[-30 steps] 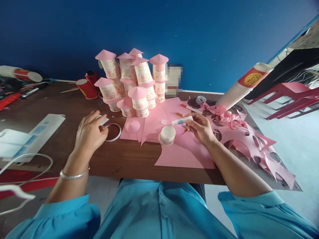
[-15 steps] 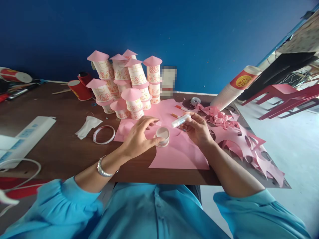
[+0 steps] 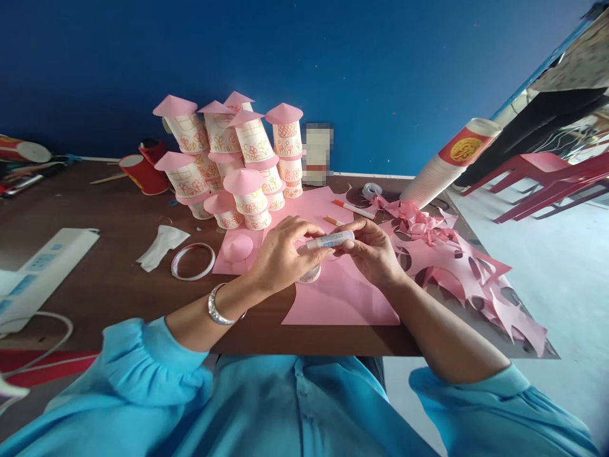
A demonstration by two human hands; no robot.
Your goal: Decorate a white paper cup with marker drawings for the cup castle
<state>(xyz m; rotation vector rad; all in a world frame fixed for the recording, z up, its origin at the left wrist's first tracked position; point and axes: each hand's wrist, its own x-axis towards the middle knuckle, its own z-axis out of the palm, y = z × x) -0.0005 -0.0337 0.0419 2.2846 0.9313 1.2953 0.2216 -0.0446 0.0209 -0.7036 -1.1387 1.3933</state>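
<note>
Both hands meet over the pink paper (image 3: 342,298), around a small white tube with blue print that looks like a glue stick (image 3: 335,238). My right hand (image 3: 378,257) grips its right end. Closed on the left end are the thumb and fingers of my left hand (image 3: 280,257). Beneath them stands a short white paper cup piece (image 3: 311,275), largely hidden by the left hand. A pink paper cone (image 3: 238,248) lies to the left of that hand.
Stacked paper-cup towers (image 3: 245,190) with pink roofs stand behind my left hand. A tape roll (image 3: 193,261) and a power strip (image 3: 45,273) lie left. At right are markers (image 3: 354,209), pink scraps (image 3: 461,266) and a leaning cup stack (image 3: 451,162).
My left hand has left the cup piece and moved right to grasp the tube's left end. My right hand has brought the tube slightly left and lower. The view has shifted slightly.
</note>
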